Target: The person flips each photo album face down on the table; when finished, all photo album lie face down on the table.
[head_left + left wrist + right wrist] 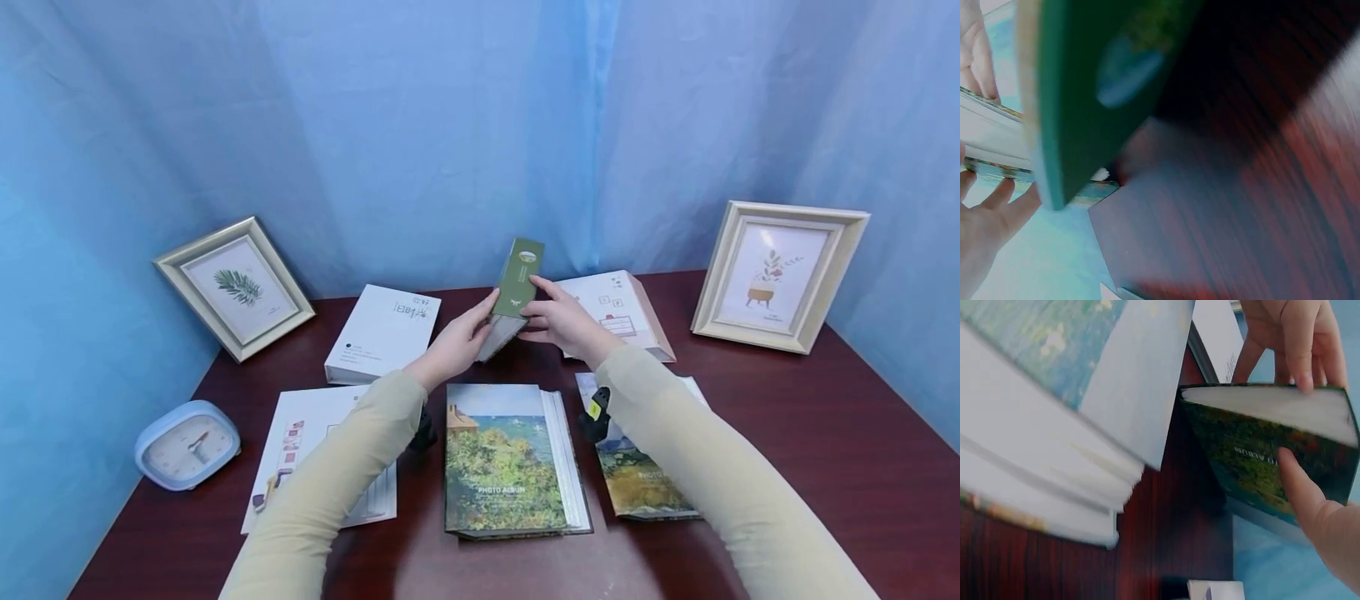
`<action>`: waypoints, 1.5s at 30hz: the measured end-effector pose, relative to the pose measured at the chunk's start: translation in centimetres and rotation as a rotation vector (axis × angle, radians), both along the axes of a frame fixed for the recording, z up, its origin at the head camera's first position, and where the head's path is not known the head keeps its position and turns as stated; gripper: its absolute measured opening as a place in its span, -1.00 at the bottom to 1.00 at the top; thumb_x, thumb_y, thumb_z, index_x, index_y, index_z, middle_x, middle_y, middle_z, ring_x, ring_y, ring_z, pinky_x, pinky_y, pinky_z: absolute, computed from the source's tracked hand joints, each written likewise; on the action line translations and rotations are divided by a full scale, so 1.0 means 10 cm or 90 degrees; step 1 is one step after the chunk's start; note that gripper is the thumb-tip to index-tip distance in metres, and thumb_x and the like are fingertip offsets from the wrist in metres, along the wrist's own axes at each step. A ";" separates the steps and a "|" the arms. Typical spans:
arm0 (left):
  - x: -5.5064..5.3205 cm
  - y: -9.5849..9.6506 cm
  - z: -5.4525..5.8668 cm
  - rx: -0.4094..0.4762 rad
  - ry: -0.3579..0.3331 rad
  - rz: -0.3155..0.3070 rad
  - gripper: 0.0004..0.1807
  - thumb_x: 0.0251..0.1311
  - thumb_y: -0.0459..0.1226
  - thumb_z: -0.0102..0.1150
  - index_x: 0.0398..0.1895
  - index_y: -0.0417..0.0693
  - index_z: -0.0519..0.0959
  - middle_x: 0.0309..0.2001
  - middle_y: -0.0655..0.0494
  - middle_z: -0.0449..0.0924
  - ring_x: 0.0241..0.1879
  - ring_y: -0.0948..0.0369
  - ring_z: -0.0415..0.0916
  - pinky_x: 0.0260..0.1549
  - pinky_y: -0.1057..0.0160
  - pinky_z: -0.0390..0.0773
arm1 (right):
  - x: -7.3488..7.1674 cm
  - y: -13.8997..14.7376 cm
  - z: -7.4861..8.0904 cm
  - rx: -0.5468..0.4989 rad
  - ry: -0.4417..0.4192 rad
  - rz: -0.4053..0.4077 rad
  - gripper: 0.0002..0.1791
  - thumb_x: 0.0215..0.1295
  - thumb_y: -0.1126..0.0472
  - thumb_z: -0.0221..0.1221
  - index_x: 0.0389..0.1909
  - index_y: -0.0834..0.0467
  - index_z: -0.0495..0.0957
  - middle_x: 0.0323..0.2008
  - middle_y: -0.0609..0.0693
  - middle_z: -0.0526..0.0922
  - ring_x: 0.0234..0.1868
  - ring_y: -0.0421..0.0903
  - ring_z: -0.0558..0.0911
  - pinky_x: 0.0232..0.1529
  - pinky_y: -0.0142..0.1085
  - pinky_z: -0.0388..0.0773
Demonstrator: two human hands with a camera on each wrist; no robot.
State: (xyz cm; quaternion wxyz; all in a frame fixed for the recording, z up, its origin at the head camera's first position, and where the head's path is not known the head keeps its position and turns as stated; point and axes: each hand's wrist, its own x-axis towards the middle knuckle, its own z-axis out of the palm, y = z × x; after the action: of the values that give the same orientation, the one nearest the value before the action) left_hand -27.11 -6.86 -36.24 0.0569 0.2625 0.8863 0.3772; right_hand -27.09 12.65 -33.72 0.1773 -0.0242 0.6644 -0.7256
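A photo album (519, 279) with a green spine is held between both hands near the back of the table, spine up and slightly tilted. My left hand (457, 337) grips its left side, with a finger along the spine edge. From the right, my right hand (562, 321) holds the other cover, fingers spread near the spine. White page edges show at the album's near end. In the right wrist view, fingers lie on both sides of the album (1254, 450), whose painted cover faces the camera. The left wrist view shows its white pages (991, 128) between the covers.
Another photo album (506, 467) lies front centre, with a third album (645, 483) under the right forearm. White box-like books (386, 329) (618, 312) lie on both sides behind. A white illustrated book (322, 433), blue clock (187, 444) and picture frames (300, 321) (832, 287) stand around.
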 end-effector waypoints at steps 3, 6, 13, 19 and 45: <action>-0.02 0.00 -0.03 -0.013 0.006 -0.007 -0.37 0.47 -0.28 -0.22 0.51 0.13 -0.12 0.51 0.11 -0.10 0.45 0.15 -0.01 0.35 0.15 0.19 | -0.03 -0.03 -0.04 -0.005 -0.009 -0.022 -0.15 0.39 0.34 -0.06 0.51 -0.02 -0.35 0.34 0.32 0.16 0.15 0.16 0.48 0.27 0.01 0.34; -0.02 0.00 -0.04 -0.017 0.017 -0.005 -0.38 0.46 -0.28 -0.20 0.51 0.10 -0.10 0.51 0.09 -0.09 0.45 0.15 -0.01 0.35 0.16 0.19 | -0.07 -0.05 -0.06 -0.005 -0.013 -0.033 -0.15 0.41 0.30 -0.02 0.51 0.01 -0.35 0.34 0.31 0.18 0.22 0.17 0.43 0.27 0.01 0.34; -0.01 -0.01 -0.03 -0.052 0.030 0.008 -0.38 0.45 -0.26 -0.15 0.50 0.12 -0.04 0.50 0.10 -0.04 0.44 0.13 0.04 0.32 0.14 0.25 | -0.10 -0.08 -0.11 0.019 -0.013 -0.025 -0.17 0.41 0.27 0.01 0.52 0.03 -0.28 0.37 0.30 0.12 0.31 0.25 0.30 0.22 0.08 0.36; 0.01 -0.02 -0.03 -0.118 0.043 0.007 -0.40 0.41 -0.24 -0.06 0.47 0.18 0.07 0.46 0.13 0.08 0.34 0.11 0.26 0.21 0.13 0.39 | -0.09 -0.05 -0.16 0.070 -0.027 -0.031 -0.14 0.36 0.24 0.11 0.51 -0.02 -0.21 0.32 0.29 0.18 0.25 0.25 0.37 0.15 0.06 0.44; 0.02 -0.05 -0.10 -0.305 0.054 -0.051 -0.43 0.44 -0.36 -0.18 0.47 0.15 0.10 0.45 -0.13 0.06 0.27 -0.06 0.33 -0.02 0.12 0.51 | -0.15 0.02 -0.36 0.186 -0.109 -0.069 -0.06 0.28 0.34 0.17 0.51 0.10 -0.22 0.33 0.28 0.22 0.23 0.17 0.43 0.01 -0.16 0.59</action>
State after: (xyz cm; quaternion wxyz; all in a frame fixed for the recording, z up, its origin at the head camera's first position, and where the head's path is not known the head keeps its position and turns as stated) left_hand -26.92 -7.39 -37.27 0.0954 0.2921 0.9409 0.1424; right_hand -28.59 12.83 -37.30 0.1953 0.0994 0.7455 -0.6294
